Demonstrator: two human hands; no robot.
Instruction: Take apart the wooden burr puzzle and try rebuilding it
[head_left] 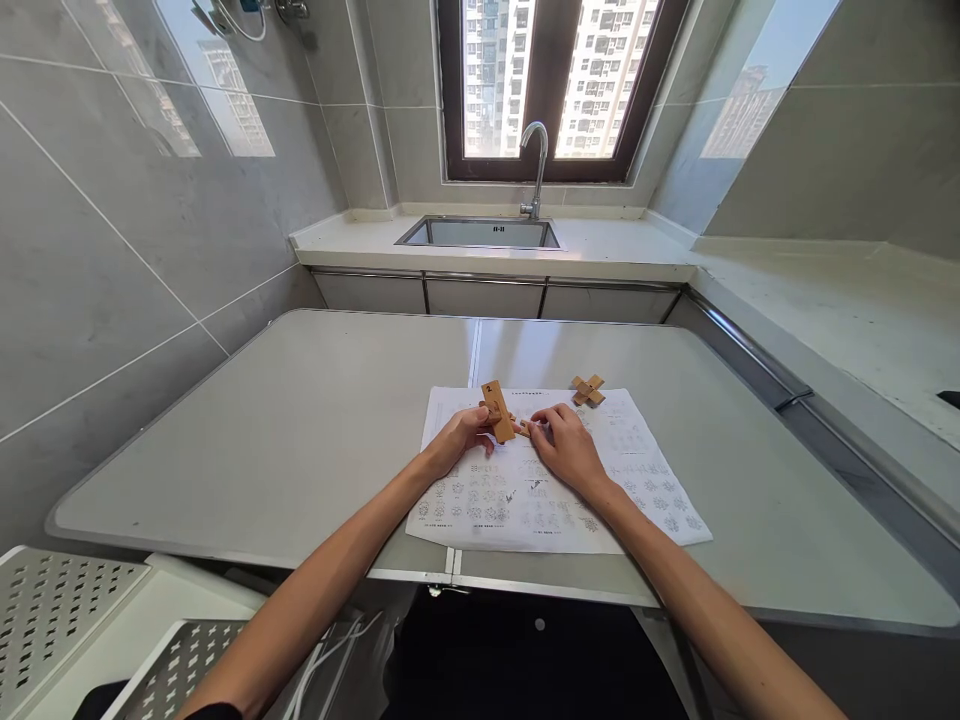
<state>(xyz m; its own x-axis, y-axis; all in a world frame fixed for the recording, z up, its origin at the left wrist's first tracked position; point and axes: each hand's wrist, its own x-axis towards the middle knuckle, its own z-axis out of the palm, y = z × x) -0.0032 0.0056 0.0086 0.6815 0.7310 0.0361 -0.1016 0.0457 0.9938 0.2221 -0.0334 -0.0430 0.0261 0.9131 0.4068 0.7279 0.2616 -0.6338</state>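
Note:
Between the thumb and fingers of my left hand (463, 437) is a flat wooden puzzle piece (498, 412) marked with a 2, tilted upright, with more wood crossing behind it. My right hand (564, 442) is close by, its curled fingers pinching a small wooden piece (524, 429) near the first one. Whether the two pieces touch is hard to make out. Beyond my right hand lies a cross-shaped wooden puzzle (588, 390), at the top edge of the printed instruction sheet (555, 515). Rows of small diagrams cover the sheet under both hands.
The sheet lies on a pale folding table (300, 430) with a centre seam. Behind it are a counter (615, 240), a sink (480, 233) and a faucet (537, 170) below a window. A white perforated rack (67, 610) stands at the lower left.

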